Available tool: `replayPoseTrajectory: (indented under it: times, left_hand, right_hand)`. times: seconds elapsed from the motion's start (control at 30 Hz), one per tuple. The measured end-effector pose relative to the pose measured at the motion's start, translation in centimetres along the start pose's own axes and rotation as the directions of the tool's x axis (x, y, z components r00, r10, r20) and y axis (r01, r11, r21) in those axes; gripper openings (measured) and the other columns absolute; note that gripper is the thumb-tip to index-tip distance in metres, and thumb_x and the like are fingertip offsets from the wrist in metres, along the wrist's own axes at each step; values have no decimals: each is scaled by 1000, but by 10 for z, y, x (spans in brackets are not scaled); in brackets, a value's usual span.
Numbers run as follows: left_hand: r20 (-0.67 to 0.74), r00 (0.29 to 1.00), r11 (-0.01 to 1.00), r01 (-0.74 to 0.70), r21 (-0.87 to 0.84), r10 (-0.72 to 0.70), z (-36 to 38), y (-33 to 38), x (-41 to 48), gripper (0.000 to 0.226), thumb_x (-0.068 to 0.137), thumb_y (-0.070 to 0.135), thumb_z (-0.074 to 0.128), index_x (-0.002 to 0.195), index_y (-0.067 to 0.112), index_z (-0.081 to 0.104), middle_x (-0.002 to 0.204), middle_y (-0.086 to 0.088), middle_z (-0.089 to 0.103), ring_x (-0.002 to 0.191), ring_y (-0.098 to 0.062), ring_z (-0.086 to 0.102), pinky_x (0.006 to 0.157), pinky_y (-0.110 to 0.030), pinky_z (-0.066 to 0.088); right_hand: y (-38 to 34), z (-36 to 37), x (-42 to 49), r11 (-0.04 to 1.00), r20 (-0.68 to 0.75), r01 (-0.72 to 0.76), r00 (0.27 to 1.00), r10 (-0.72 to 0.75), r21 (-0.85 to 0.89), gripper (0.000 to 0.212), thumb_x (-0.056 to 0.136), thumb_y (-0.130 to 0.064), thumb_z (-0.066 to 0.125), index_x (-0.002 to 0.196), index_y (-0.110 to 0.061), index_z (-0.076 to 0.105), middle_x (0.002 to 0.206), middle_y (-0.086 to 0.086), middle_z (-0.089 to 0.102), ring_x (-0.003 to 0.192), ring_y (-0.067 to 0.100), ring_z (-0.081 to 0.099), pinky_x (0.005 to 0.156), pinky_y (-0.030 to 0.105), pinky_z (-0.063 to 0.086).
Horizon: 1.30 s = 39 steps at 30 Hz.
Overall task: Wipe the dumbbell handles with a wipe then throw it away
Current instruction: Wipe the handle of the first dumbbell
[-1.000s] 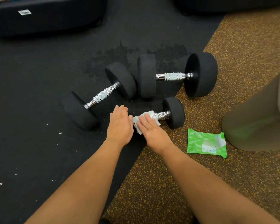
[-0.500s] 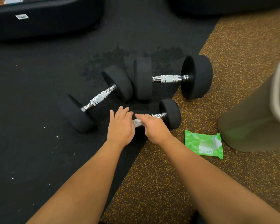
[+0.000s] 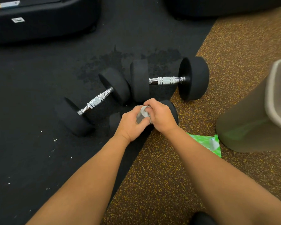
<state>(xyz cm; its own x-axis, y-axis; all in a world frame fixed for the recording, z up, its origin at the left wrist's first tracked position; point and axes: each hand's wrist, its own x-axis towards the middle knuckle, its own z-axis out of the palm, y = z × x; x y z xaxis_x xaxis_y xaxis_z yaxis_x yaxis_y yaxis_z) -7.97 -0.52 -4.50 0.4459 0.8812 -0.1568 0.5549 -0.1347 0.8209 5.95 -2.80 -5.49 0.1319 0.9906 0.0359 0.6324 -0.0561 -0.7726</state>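
Both hands meet over the nearest, smallest dumbbell. Right hand is closed around the bunched grey-white wipe. Left hand is curled against the same wad from the other side, fingers touching it. Whether it is grasping the wipe or the bar underneath I can't tell, since the handle is fully hidden under the hands.

Small dumbbell's long axis runs left-right under both palms: one black head pokes out past the left hand, the other past the right.

Two more dumbbells lie beyond the hands. Middle dumbbell is ahead and left of the left hand, axis diagonal, chrome handle bare. Large dumbbell is straight ahead of the right hand, axis left-right, handle also bare.

Bin stands to the right of the right hand, wipe pack on the floor between them, just beside the bin.

Judgement: the throw-away goes right, so the right hand is the nearer one.
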Motion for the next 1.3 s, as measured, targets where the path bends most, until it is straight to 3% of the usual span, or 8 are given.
replayPoseTrajectory:
  times: [0.13,0.4,0.63,0.73,0.83,1.0,1.13,1.3]
  left_hand:
    - [-30,999,988,14,-154,-18,6,7,3,40,78,50,57,110,27,62,91,4,66,82,-7,60,70,-19,48]
    - [-67,996,998,50,-44,-53,7,8,18,25,87,16,58,110,25,64,94,5,68,89,-12,62,72,-25,50]
    - [-227,973,991,60,117,-32,9,11,20,33,92,14,51,121,21,63,99,-5,70,90,-20,64,79,-33,54]
    - [-280,960,975,69,212,-7,13,10,20,36,94,13,46,127,18,60,102,-11,70,92,-27,65,84,-40,54]
    - [-237,971,944,50,325,30,22,12,16,35,96,12,44,128,14,58,108,-16,68,96,-34,65,86,-46,53]
    - [-37,999,890,-1,457,20,39,7,9,35,96,12,44,130,17,52,116,-13,61,102,-33,61,88,-44,50]
    - [92,996,829,-60,555,11,49,0,6,41,97,9,42,137,11,43,143,-12,43,133,-32,38,111,-41,31]
    - [149,988,740,-83,668,-24,48,4,19,49,96,7,41,144,12,32,150,-10,34,139,-30,28,113,-41,26]
  right_hand:
    - [-1,-6,3,996,1,-46,999,46,77,15,92,-13,53,106,-11,59,90,0,61,85,17,57,76,34,49]
    - [0,-14,5,1000,-41,-26,999,27,12,29,91,-2,48,117,-9,59,105,10,64,94,18,56,83,27,44]
    - [18,-16,10,921,-124,-11,991,-41,-390,33,88,-6,53,120,-9,59,111,11,64,107,32,54,87,44,44]
    - [32,-15,5,873,-89,-12,995,-36,-488,34,92,-15,52,125,-7,56,123,12,61,124,35,49,101,45,40]
    - [39,-17,-3,860,-14,-22,1000,18,-511,42,97,-24,45,136,-9,46,142,10,47,138,30,33,114,45,26]
    - [45,-21,-8,885,63,19,998,11,-464,47,100,-28,35,145,-11,32,154,7,28,145,27,16,119,44,17]
    - [47,-22,-9,903,66,47,998,-21,-428,47,101,-25,36,144,-8,33,154,11,28,145,28,15,119,39,16]
    - [50,-19,-10,914,38,41,999,-28,-404,46,100,-22,38,143,-6,35,152,12,32,144,29,18,120,38,15]
